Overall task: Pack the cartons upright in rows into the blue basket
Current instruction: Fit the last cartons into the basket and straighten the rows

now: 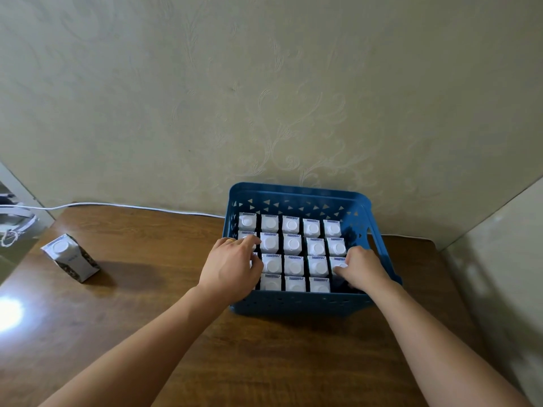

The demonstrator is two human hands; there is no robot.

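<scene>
The blue basket [296, 198] stands against the wall on the wooden table. Several white-capped cartons [293, 245] stand upright inside it in rows. My left hand [232, 265] lies over the cartons in the left column, fingers resting on their tops. My right hand [364, 268] is at the basket's right side, fingertips touching the top of a carton [338, 263] in the right column; a dark gap shows below it at the near right corner. One more carton [70, 257] stands alone on the table at the far left.
A white cable [132, 206] runs along the table's back edge by the wall. A wall panel [499, 259] closes the right side. White objects [14, 221] lie off the table's left edge. A glare spot [8, 314] shines on the table's left.
</scene>
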